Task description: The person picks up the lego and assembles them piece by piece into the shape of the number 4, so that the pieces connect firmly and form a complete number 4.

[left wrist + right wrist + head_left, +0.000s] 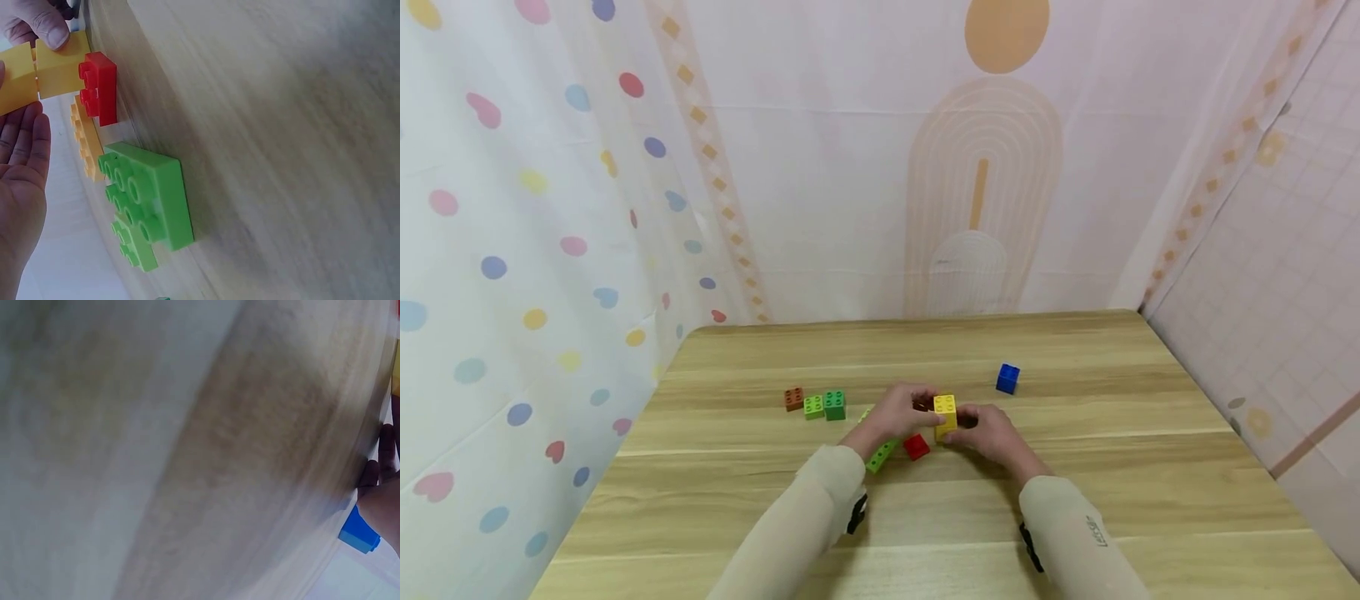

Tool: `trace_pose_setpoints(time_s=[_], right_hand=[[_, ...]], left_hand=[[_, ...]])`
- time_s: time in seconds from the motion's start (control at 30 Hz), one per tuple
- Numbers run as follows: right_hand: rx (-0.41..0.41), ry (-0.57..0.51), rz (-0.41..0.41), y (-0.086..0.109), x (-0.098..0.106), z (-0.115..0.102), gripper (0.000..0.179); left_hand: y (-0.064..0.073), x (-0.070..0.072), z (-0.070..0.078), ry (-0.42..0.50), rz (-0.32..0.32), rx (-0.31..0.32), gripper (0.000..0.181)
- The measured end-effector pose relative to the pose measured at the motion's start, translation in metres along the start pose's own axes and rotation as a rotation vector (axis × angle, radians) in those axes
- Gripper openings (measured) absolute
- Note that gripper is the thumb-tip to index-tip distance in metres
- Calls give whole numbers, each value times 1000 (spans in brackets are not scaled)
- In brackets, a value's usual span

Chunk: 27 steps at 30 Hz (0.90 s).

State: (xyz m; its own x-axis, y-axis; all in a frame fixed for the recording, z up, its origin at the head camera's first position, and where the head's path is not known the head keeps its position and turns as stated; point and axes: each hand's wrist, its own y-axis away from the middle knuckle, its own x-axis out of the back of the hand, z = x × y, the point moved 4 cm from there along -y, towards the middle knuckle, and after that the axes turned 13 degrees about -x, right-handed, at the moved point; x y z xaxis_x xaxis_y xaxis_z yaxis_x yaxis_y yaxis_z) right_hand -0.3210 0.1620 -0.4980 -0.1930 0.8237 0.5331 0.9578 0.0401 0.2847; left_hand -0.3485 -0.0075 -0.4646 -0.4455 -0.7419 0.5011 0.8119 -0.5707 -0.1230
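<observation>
Four yellow top studs [944, 403], head only.

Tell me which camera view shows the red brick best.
The left wrist view: there the red brick looms large, its studs and one side distinct. The head view shows it small, near the left hand. The right wrist view has only a red sliver at its edge, probably that brick.

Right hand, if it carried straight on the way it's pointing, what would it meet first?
The lower yellow brick, which the right hand pinches. Just beyond it, the left hand probably comes next, though depth there is hard to judge.
</observation>
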Motion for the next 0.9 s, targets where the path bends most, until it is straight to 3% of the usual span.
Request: trace_pose_setpoints(time_s=[0.27,0.37,0.6,0.9], right_hand=[[6,13,-1,2,-1,1,34],[10,16,-2,2,-1,2,31],[19,43,5,3,-1,0,32],[66,52,1,8,3,-4,32]], left_hand=[[-2,-3,3,-79,-61,-56,25],[-2,-5,4,-85,-46,-81,22],[3,-7,2,-72,29,-68,24],[3,-7,0,-49,39,-35,27]])
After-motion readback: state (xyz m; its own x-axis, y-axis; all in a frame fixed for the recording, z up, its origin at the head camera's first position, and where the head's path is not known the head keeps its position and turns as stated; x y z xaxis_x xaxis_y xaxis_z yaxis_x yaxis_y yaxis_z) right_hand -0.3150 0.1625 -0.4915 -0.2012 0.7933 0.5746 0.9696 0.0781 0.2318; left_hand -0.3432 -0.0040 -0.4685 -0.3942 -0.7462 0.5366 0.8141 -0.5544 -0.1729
